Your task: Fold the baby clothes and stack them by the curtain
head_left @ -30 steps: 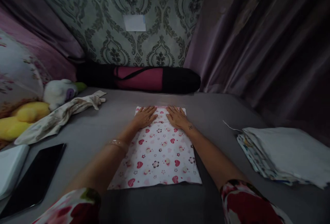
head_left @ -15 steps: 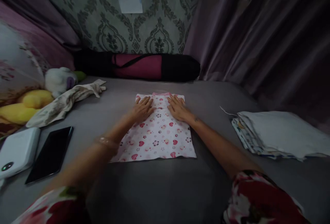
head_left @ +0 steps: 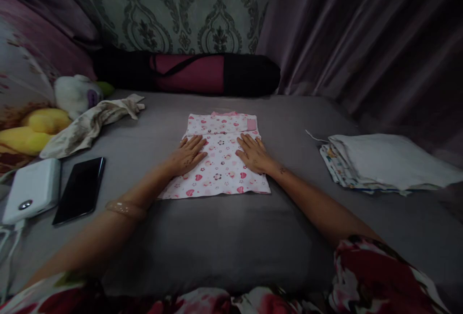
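A small white garment printed with pink hearts and flowers lies flat on the grey bed sheet, its top part folded over and a pink edge showing at the far end. My left hand rests palm down on its left side, fingers spread. On the right side, my right hand also lies flat with fingers apart, just below a pink patch on the folded band. Neither hand grips the cloth.
To the right sits a stack of folded cloths. At left are a black phone, a white power bank with a cable, a crumpled cloth and plush toys. A long black and maroon bag lies along the wall.
Both hands have slid from the folded top band toward me, onto the garment's middle. The pink patch is now uncovered. The camera view has tilted down.
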{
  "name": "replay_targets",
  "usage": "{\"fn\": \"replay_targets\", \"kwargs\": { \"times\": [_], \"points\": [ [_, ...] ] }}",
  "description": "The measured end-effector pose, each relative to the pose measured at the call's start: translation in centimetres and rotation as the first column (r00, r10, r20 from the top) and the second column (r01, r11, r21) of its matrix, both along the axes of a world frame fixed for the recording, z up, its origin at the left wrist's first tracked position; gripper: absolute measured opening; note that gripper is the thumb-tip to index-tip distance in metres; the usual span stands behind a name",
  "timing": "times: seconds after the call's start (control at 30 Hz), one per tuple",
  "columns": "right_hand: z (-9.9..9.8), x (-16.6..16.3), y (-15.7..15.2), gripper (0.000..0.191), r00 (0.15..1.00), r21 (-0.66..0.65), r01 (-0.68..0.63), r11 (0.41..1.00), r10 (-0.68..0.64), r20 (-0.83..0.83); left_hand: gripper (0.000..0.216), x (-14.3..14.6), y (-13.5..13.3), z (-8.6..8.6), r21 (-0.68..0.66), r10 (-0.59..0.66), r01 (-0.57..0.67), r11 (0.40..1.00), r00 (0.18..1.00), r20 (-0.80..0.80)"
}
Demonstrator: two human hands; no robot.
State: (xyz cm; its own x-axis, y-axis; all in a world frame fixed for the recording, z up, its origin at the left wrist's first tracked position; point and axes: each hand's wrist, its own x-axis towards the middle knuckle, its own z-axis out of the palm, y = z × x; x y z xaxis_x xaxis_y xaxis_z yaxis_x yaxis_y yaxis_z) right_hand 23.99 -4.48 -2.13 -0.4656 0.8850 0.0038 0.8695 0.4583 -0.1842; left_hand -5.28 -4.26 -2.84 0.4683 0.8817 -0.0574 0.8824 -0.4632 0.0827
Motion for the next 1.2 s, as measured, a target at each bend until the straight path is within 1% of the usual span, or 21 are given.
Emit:
{"fn": "replay_targets", "kwargs": {
  "times": [0.07,0.13,0.17,0.27,0.37,0.43,0.53,0.6,0.67,0.77,0.87,0.97,1.1,1.2],
  "points": [
    [0.4,-0.1,-0.7,0.062,1.000,-0.033,0.002,0.999,-0.002,0.011,0.067,0.4,-0.8,0.4,0.015,0.033,-0.032,0.999,0.999,-0.007],
    [0.9,-0.2,-2.2,0.063,1.000,-0.066,-0.008,0.998,0.009,0.017,0.066,1.2,-2.6,0.8,0.027,0.022,-0.022,0.999,1.000,0.004],
    [1.2,-0.2,-3.2,0.065,1.000,-0.080,-0.021,0.997,0.022,0.016,0.067,1.6,-3.8,1.0,0.021,-0.013,0.013,1.000,1.000,0.015],
    [1.9,-0.1,-6.9,0.068,0.994,-0.111,-0.105,0.988,0.105,-0.006,0.066,3.1,-8.1,1.3,-0.027,-0.207,0.208,0.978,0.977,0.054],
    [2.1,0.2,-10.0,0.057,0.978,-0.105,-0.208,0.973,0.205,-0.039,0.057,4.0,-11.2,1.3,0.002,-0.260,0.261,0.965,0.961,0.094],
    [2.1,0.4,-11.0,0.051,0.969,-0.093,-0.244,0.965,0.239,-0.062,0.054,4.3,-12.0,1.2,0.028,-0.268,0.267,0.963,0.957,0.107],
    [2.3,0.9,-11.1,0.049,0.959,-0.107,-0.279,0.954,0.270,-0.089,0.052,4.0,-11.8,1.2,0.030,-0.290,0.289,0.957,0.950,0.116],
    [2.6,1.4,-11.1,0.048,0.948,-0.129,-0.314,0.941,0.303,-0.098,0.051,3.2,-11.5,1.4,0.009,-0.312,0.313,0.950,0.942,0.124],
    [2.9,2.2,-11.2,0.046,0.934,-0.150,-0.354,0.923,0.340,-0.113,0.048,1.8,-11.3,1.6,-0.018,-0.323,0.328,0.944,0.937,0.135],
    [3.3,3.9,-11.9,0.045,0.922,-0.155,-0.374,0.914,0.350,-0.164,0.046,-1.3,-11.7,1.9,-0.034,-0.277,0.285,0.958,0.948,0.158],
    [3.2,5.6,-12.6,0.045,0.927,-0.136,-0.341,0.930,0.308,-0.216,0.046,-4.5,-12.3,2.1,-0.043,-0.175,0.186,0.982,0.967,0.186],
    [2.7,7.0,-13.1,0.043,0.927,-0.102,-0.291,0.951,0.254,-0.275,0.045,-6.8,-13.0,2.2,-0.062,-0.090,0.108,0.992,0.967,0.237],
    [2.1,8.2,-13.0,0.035,0.915,-0.023,-0.237,0.971,0.215,-0.343,0.043,-8.3,-13.2,2.1,-0.077,-0.019,0.046,0.996,0.947,0.322],
    [2.2,8.6,-12.8,0.031,0.915,0.012,-0.227,0.974,0.217,-0.339,0.040,-9.0,-13.1,2.0,-0.059,-0.032,0.056,0.997,0.936,0.351]
  ]
}}
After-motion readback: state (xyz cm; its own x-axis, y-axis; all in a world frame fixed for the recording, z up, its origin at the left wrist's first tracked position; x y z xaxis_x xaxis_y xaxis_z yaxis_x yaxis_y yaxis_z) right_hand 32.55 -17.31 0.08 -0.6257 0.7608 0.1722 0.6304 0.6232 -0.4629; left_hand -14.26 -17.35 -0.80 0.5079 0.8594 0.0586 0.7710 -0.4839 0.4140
